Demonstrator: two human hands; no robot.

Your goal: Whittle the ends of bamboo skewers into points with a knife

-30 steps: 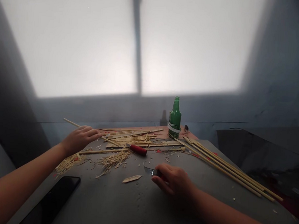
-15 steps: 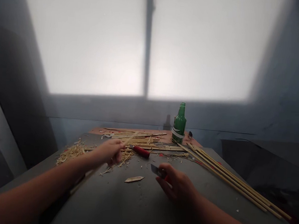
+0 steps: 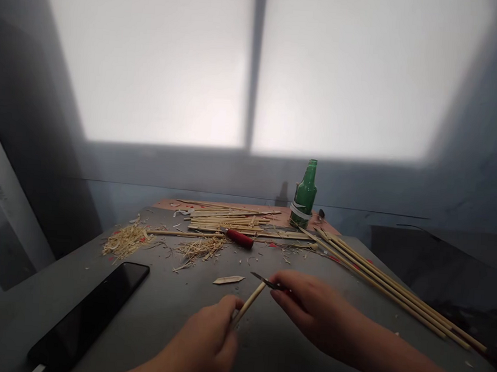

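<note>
My left hand (image 3: 209, 335) is closed around a thin pale wooden stick (image 3: 250, 304), which slants up and to the right. In my right hand (image 3: 308, 307) is a small knife (image 3: 263, 279), its dark blade pointing left, right by the stick's upper end. Whether blade and wood touch, I cannot tell. Most of the knife's handle is hidden by my fingers. Just beyond the hands lies a short flat wooden piece (image 3: 228, 280) with pointed ends. Farther back a red-handled tool (image 3: 239, 239) rests beside wood shavings (image 3: 202, 248).
A black phone (image 3: 93, 311) lies at left on the grey table (image 3: 169, 304). Another shavings heap (image 3: 125, 240) is behind it. Cut sticks (image 3: 229, 223) are piled at the back near a green bottle (image 3: 306, 195) with a white band. Long sticks (image 3: 385, 284) run along the right side.
My left hand has come down and right from over the shavings, bringing the stick to the knife and uncovering the phone. My right hand has shifted slightly; the view has tilted a little.
</note>
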